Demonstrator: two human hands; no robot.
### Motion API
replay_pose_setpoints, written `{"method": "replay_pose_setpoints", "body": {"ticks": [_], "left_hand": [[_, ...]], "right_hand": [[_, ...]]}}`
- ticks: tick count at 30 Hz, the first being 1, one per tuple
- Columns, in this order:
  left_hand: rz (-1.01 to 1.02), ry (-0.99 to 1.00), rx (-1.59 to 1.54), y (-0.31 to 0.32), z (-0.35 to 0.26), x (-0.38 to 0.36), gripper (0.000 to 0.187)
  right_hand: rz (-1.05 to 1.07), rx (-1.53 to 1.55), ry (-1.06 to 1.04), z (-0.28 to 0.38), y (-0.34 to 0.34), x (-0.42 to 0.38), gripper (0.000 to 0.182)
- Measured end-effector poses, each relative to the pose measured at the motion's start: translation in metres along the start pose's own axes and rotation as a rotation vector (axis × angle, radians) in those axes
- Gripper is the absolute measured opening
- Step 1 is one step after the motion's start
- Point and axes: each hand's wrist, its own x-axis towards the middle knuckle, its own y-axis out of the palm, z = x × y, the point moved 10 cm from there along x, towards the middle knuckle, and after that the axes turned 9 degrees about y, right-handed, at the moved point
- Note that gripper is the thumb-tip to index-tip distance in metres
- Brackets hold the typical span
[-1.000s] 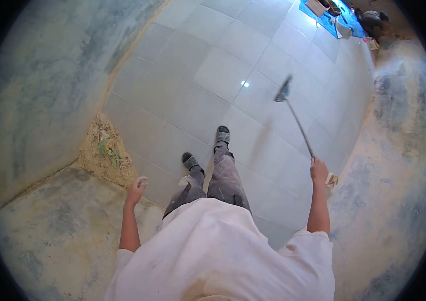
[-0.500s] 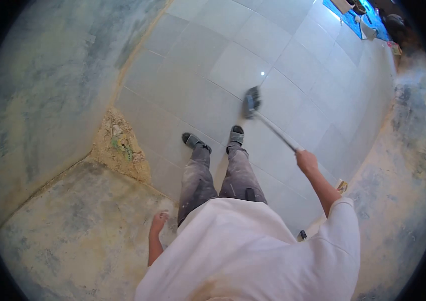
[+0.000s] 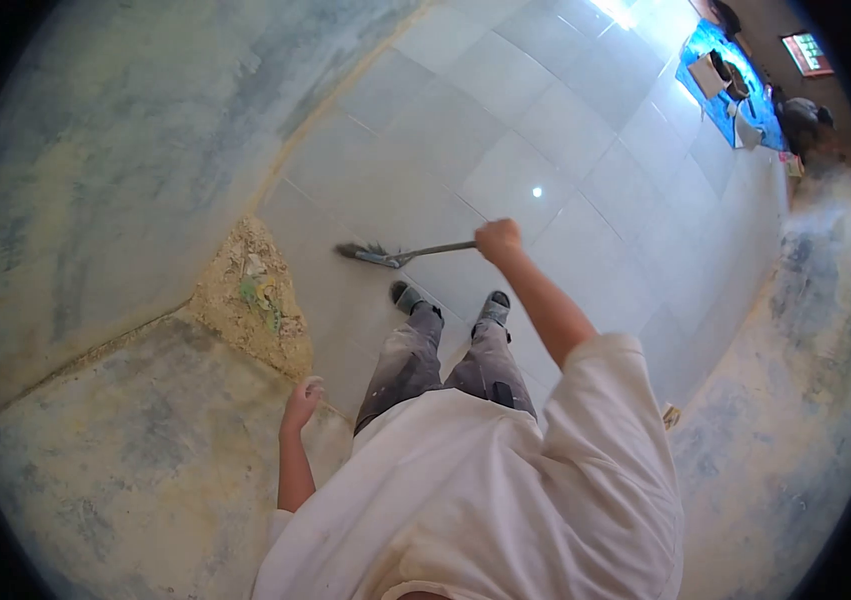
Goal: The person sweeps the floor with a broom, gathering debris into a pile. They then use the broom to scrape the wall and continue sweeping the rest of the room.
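A broom (image 3: pixel 377 256) with a dark head and a thin handle is over the grey tiled floor (image 3: pixel 505 120), its head left of my sandalled feet. My right hand (image 3: pixel 498 241) is closed around the handle's upper end. My left hand (image 3: pixel 304 395) hangs at my left side near the lower tip of the debris pile, with its fingers curled together; whether anything small is in them is hidden. The pile of sandy debris (image 3: pixel 255 295) lies in the corner where the walls meet, with some green scraps on it.
A blue sheet (image 3: pixel 705 75) with boxes and other items on it lies at the upper right. A dark, unclear shape (image 3: pixel 803 120) is beside it. A small box (image 3: pixel 671 415) stands by the right wall. Walls rise on both sides.
My right hand and the broom have swung left, and the broom head is now nearer the debris pile. My left hand has moved slightly up and left. The view has shifted.
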Motion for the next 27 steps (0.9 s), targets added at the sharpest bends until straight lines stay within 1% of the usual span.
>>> {"method": "replay_pose_setpoints", "body": {"ticks": [2, 3, 4, 5, 6, 7, 8, 10, 11, 12, 13, 14, 15, 17, 18, 20, 21, 23, 24, 26, 27], "left_hand": [[-0.119, 0.009, -0.187, -0.031, -0.008, 0.022, 0.026], [-0.114, 0.018, -0.191, -0.036, -0.008, 0.031, 0.026], [-0.091, -0.025, -0.247, -0.036, 0.001, 0.039, 0.027], [-0.068, -0.070, -0.303, -0.036, 0.008, 0.045, 0.027], [-0.065, -0.065, -0.308, -0.040, 0.007, 0.051, 0.027], [0.016, -0.095, -0.171, -0.038, 0.008, 0.055, 0.028], [0.096, -0.126, -0.034, -0.034, 0.009, 0.059, 0.029], [0.104, -0.108, -0.040, -0.031, 0.008, 0.068, 0.029], [0.113, -0.094, -0.036, -0.027, 0.003, 0.071, 0.029], [0.113, -0.103, -0.040, -0.023, 0.001, 0.073, 0.029], [0.082, -0.091, -0.118, -0.021, -0.005, 0.074, 0.029], [0.045, -0.079, -0.198, -0.019, -0.012, 0.076, 0.029], [0.035, -0.093, -0.206, -0.016, -0.016, 0.074, 0.029], [-0.010, -0.088, -0.129, -0.012, -0.027, 0.069, 0.029], [-0.024, -0.103, -0.138, -0.005, -0.035, 0.069, 0.029], [-0.036, -0.274, -0.227, 0.009, -0.039, 0.050, 0.030], [-0.031, -0.294, -0.227, 0.021, -0.046, 0.043, 0.030], [-0.049, -0.383, -0.363, 0.053, -0.052, 0.042, 0.029], [-0.040, -0.336, -0.356, 0.066, -0.062, 0.047, 0.029], [-0.037, -0.285, -0.396, 0.097, -0.080, 0.053, 0.028], [-0.044, -0.279, -0.440, 0.110, -0.086, 0.057, 0.028]], "right_hand": [[0.080, 0.007, 0.054, -0.048, 0.019, -0.020, 0.016], [0.087, 0.109, 0.101, -0.076, 0.017, -0.046, 0.018], [0.092, 0.180, 0.199, -0.107, 0.026, -0.067, 0.020], [0.090, 0.185, 0.285, -0.134, 0.031, -0.091, 0.018], [0.111, 0.209, 0.365, -0.163, 0.045, -0.111, 0.019], [0.120, 0.227, 0.427, -0.188, 0.053, -0.131, 0.020], [0.082, 0.220, 0.483, -0.212, 0.056, -0.147, 0.021], [0.038, 0.174, 0.598, -0.258, 0.053, -0.166, 0.022], [0.107, 0.181, 0.694, -0.284, 0.054, -0.170, 0.023], [0.078, 0.170, 0.746, -0.306, 0.049, -0.171, 0.023], [0.055, 0.170, 0.778, -0.324, 0.042, -0.166, 0.023], [0.029, 0.170, 0.805, -0.342, 0.035, -0.154, 0.023], [0.030, 0.164, 0.787, -0.357, 0.036, -0.132, 0.023], [0.024, 0.128, 0.865, -0.393, 0.038, -0.080, 0.024], [0.021, 0.123, 0.843, -0.404, 0.036, -0.046, 0.024], [0.021, 0.191, 0.884, -0.417, 0.039, -0.003, 0.023], [0.039, 0.187, 0.873, -0.417, 0.042, 0.016, 0.023], [0.097, 0.061, 0.647, -0.391, 0.039, 0.059, 0.023], [0.101, 0.056, 0.636, -0.383, 0.032, 0.067, 0.023], [0.069, -0.108, 0.368, -0.341, 0.010, 0.081, 0.020], [0.062, -0.077, 0.346, -0.335, -0.005, 0.082, 0.018]]}}
